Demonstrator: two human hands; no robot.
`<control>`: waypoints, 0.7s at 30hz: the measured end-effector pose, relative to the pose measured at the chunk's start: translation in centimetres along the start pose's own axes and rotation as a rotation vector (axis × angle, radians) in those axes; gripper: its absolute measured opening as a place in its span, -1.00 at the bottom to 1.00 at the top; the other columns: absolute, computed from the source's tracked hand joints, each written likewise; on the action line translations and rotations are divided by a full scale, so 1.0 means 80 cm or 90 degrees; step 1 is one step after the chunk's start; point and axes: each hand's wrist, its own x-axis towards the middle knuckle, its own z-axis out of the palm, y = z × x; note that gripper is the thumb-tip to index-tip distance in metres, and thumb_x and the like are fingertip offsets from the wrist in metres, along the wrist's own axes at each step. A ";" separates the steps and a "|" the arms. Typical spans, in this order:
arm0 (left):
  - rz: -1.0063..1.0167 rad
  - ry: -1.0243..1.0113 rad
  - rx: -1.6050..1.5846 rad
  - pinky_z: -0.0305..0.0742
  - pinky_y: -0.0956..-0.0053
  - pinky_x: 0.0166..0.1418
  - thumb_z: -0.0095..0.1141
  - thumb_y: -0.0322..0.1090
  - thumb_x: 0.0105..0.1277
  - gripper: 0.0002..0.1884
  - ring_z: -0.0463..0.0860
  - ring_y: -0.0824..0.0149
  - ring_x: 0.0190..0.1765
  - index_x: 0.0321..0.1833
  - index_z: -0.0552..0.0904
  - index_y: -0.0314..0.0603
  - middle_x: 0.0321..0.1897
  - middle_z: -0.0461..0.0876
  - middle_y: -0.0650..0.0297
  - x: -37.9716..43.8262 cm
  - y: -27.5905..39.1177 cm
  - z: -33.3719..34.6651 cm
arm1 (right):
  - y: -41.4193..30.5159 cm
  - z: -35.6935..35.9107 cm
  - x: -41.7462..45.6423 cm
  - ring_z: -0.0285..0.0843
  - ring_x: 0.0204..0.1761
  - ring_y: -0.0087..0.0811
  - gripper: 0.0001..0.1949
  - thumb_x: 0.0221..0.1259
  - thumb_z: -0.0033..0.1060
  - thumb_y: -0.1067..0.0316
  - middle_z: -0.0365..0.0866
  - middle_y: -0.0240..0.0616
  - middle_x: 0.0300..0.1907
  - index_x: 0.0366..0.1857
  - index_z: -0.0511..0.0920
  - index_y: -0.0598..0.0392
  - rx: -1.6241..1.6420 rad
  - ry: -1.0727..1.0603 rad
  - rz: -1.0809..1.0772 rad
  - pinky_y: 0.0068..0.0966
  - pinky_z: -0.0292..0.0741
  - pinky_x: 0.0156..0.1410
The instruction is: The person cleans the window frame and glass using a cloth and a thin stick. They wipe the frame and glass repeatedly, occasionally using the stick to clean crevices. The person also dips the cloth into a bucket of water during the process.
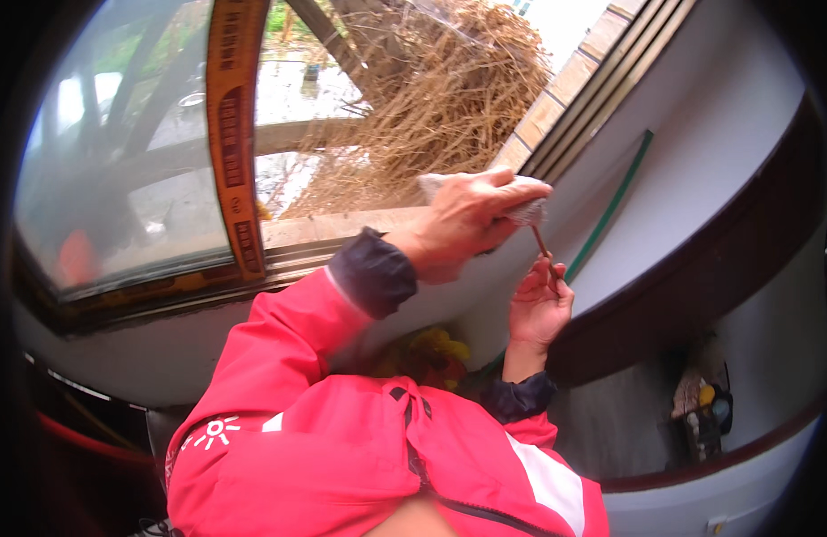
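Observation:
My left hand (463,211) reaches across to the window sill's right end, back of the hand up, closed on a bunched whitish-grey cloth (527,205). A thin reddish-brown stick (542,243) runs down from the cloth; whether the cloth is wrapped around its top cannot be told. Lower and to the right, my right hand (541,302) pinches the stick's lower part in its fingers, palm partly turned up. Beneath the left hand lies the metal window track (306,258).
A sliding glass pane (131,154) with an orange printed strip (235,134) stands at left. Dry brush (447,87) is piled outside. A green rod (611,201) leans on the white wall right of my hands. A dark curved ledge (695,268) and a yellow object (440,346) are lower down.

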 end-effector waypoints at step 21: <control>-0.263 0.132 -0.220 0.63 0.49 -0.11 0.21 -0.63 0.20 -0.67 0.68 0.51 -0.22 0.00 0.71 -0.13 -0.33 0.74 0.25 -0.005 0.024 0.015 | 0.010 0.047 0.000 0.69 0.14 -0.39 -0.57 0.50 0.15 0.50 0.71 -0.11 0.16 0.40 0.47 0.21 -0.775 -0.201 -0.051 -0.52 0.57 0.25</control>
